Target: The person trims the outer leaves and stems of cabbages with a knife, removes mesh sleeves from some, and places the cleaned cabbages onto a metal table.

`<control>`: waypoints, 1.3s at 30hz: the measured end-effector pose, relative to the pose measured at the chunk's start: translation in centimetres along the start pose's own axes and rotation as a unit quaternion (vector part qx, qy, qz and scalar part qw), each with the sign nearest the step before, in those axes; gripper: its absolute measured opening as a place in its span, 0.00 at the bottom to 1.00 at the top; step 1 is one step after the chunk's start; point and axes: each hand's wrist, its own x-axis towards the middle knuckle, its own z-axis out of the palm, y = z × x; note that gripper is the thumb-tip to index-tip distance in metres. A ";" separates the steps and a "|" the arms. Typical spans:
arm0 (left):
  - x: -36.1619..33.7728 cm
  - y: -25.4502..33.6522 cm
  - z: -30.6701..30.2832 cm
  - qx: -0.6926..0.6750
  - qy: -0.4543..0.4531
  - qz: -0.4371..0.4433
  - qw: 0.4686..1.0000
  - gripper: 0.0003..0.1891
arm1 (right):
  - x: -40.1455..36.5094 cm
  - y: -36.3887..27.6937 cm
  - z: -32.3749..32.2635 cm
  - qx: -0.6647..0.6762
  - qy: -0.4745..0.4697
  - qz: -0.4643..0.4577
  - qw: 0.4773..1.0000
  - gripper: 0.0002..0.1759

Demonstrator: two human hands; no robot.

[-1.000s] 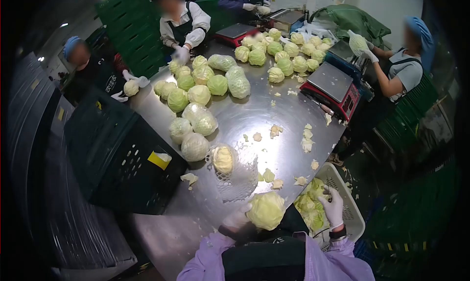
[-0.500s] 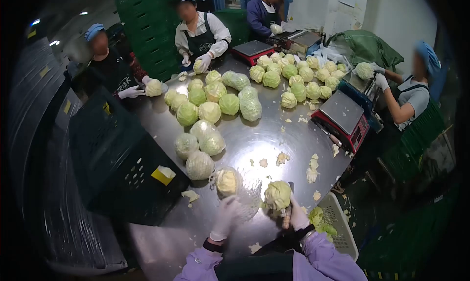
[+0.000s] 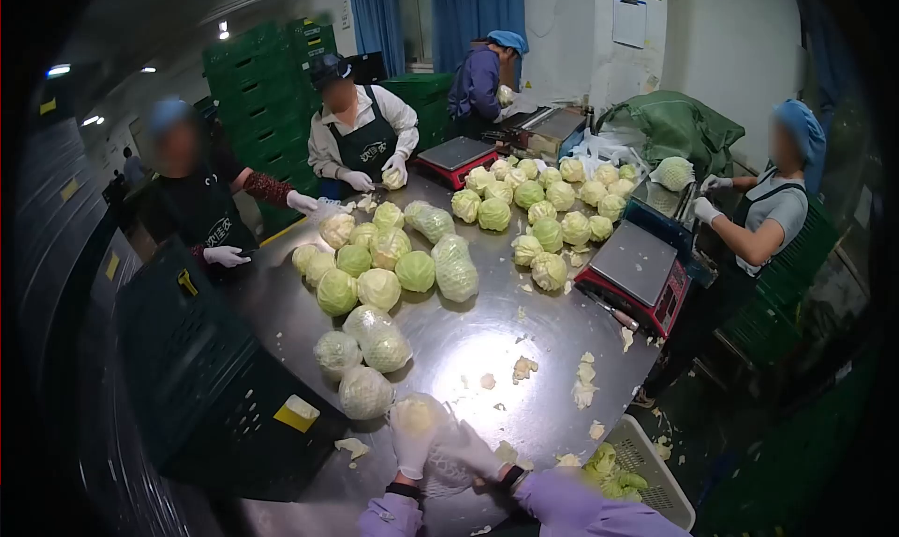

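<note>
Close to the table's near edge, a pale cabbage (image 3: pixel 419 411) sits in a white mesh net (image 3: pixel 448 470). My left hand (image 3: pixel 412 443), in a white glove, is wrapped against the side of this netted cabbage. My right hand (image 3: pixel 476 451), also gloved, is closed on the net just to the right, its fingers partly blurred. What lies inside the lower net, under my hands, is hard to make out. Just beyond my left hand rests a netted cabbage (image 3: pixel 365 393), with more netted cabbages (image 3: pixel 377 338) behind it.
Bare cabbages (image 3: pixel 379 289) are heaped mid-table, others (image 3: pixel 548 205) farther back. A red scale (image 3: pixel 629 265) and a knife (image 3: pixel 613 315) lie right. A dark crate (image 3: pixel 234 397) stands left; a white basket (image 3: pixel 655 471) holds leaves at right. Several co-workers stand around the table.
My right hand has moved left to the net; the cabbage and knife it held are no longer visible in it. My left hand now lies against the netted cabbage. The view has tilted up.
</note>
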 end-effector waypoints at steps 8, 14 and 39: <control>-1.6 2.0 -5.4 -0.146 -0.195 -0.080 0.966 0.41 | 0.0 7.2 -6.4 0.005 0.151 0.007 0.989 0.16; -9.1 1.7 -6.3 -0.284 -0.317 -0.173 0.888 0.32 | -9.2 9.6 -17.4 0.012 0.322 0.017 0.947 0.12; -16.3 5.1 -6.0 0.018 -0.242 -0.063 0.968 0.51 | -16.2 6.9 -2.2 -0.424 0.055 -0.201 0.881 0.13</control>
